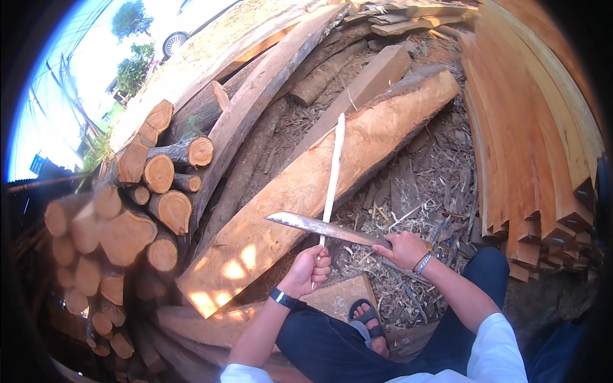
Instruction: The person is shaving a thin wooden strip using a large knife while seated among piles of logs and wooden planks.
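My left hand (pixel 311 270) is closed around the lower end of a thin, pale peeled stick (pixel 334 171), which slants up and away from me. The stick's far end lies over a thick sawn timber slab (pixel 274 198). In my right hand (pixel 403 249) is a machete (pixel 319 227), its handle mostly hidden by my fingers. The blade points left and crosses the stick just above my left hand; whether it touches the wood I cannot tell.
Cut logs (pixel 172 210) are piled at the left. Stacked sawn planks (pixel 517 147) rise at the right. Long beams (pixel 268 83) lie beyond the slab. Wood shavings (pixel 408 223) and bark cover the ground by my sandalled foot (pixel 369 322). A vehicle wheel (pixel 174 44) shows far off.
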{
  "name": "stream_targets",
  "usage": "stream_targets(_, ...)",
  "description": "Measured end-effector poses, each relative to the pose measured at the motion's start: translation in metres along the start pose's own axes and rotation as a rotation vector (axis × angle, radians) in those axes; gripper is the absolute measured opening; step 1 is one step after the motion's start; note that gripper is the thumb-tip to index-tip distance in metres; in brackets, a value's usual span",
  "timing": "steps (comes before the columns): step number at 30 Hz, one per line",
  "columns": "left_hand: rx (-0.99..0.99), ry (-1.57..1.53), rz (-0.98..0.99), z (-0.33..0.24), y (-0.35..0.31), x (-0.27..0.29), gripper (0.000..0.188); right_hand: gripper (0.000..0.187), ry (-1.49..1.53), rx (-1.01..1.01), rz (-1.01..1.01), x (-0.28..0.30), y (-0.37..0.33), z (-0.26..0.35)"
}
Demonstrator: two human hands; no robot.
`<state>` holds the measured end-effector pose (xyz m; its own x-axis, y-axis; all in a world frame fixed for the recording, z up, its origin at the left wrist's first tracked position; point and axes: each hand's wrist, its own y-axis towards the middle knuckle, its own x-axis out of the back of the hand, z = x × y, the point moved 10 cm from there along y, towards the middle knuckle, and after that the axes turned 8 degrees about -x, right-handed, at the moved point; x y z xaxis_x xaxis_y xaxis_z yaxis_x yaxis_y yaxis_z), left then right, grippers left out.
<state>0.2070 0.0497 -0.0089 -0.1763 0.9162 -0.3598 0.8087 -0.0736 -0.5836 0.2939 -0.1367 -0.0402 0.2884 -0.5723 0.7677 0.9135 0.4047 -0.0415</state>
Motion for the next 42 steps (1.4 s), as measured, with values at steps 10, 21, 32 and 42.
stream_targets(10,-0.024,0.031,0.005,0.000,0.000,-0.005,0.026,0.069,0.012,0.019,-0.065,0.009,0.005,-0.007)
stream_targets(21,-0.002,-0.023,-0.012,-0.001,0.003,-0.006,0.022,0.072,-0.005,-0.037,-0.047,0.002,0.005,-0.016)
stream_targets(32,-0.005,-0.017,0.008,-0.002,0.001,-0.001,0.024,0.068,-0.011,-0.006,-0.031,-0.006,-0.003,-0.008)
stream_targets(42,-0.001,0.008,0.003,0.001,0.002,-0.001,0.024,0.069,0.006,0.003,-0.021,-0.003,-0.008,-0.005)
